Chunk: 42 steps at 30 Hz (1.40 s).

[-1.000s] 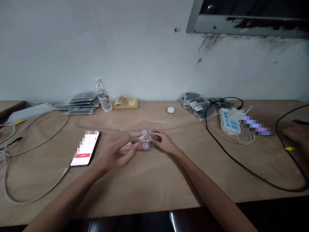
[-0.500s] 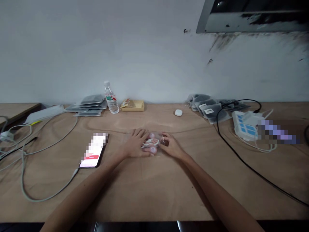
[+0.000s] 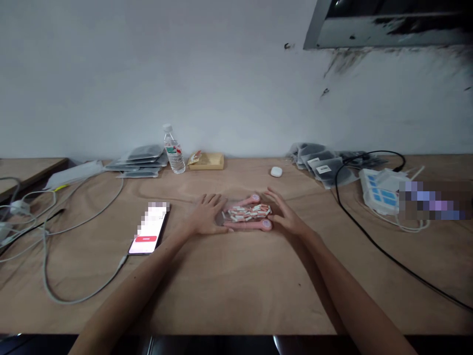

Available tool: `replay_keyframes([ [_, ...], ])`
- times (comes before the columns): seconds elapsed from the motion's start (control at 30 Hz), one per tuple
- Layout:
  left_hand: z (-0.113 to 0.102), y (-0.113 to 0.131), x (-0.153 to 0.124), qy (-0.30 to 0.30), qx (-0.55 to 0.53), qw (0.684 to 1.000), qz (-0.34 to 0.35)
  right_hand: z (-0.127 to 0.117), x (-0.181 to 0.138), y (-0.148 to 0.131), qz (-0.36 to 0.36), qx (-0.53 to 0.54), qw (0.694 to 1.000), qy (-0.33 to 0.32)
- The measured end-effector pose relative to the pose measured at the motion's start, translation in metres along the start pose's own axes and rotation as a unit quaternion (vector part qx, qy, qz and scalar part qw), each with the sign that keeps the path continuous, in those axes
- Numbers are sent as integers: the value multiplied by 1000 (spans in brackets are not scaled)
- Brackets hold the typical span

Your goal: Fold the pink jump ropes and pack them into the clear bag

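A clear packet (image 3: pixel 247 213) lies flat on the wooden table (image 3: pixel 236 276), holding pink round-ended pieces and a bundle of small white and red bits. My left hand (image 3: pixel 204 216) rests flat on the table at the packet's left end, fingers stretched out. At the packet's right end is my right hand (image 3: pixel 286 215), fingers spread and touching its edge. Neither hand grips anything.
A phone (image 3: pixel 150 231) with a lit screen lies left of my hands, a grey cable (image 3: pixel 74 296) plugged into it. Against the wall stand a water bottle (image 3: pixel 174 149), flat grey packets (image 3: pixel 138 160), a yellow tray (image 3: pixel 207 161) and more bags (image 3: pixel 318 162). A white power strip (image 3: pixel 377 190) and black cable (image 3: pixel 388 256) lie right.
Both hands have opened out and slid apart to the packet's ends, and the packet now lies spread flat. The view has shifted left, so another person's hand at the right edge is gone.
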<state>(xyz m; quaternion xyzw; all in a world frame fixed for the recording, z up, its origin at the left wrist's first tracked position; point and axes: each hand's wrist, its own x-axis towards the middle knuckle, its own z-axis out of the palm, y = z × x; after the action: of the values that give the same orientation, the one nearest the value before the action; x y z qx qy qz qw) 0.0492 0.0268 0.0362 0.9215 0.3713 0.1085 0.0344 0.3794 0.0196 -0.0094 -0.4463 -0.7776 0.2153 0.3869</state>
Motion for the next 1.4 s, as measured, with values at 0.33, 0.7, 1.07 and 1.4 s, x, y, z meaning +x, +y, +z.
replay_keyframes([
  [0.33, -5, -1, -3, 3, 10, 999, 30, 27, 6, -19, -125, -213, 965, -87],
  [0.7, 2, -1, -2, 26, -1, 1000, 8, 29, 11, -45, -111, -274, 953, -73],
  [1.07, 0, -1, -1, 76, 46, 996, -11, -10, 5, -2, -82, -312, 945, -49],
  [1.4, 20, -22, 16, 66, 50, 982, -171, -29, 5, 5, -40, -216, 975, -15],
])
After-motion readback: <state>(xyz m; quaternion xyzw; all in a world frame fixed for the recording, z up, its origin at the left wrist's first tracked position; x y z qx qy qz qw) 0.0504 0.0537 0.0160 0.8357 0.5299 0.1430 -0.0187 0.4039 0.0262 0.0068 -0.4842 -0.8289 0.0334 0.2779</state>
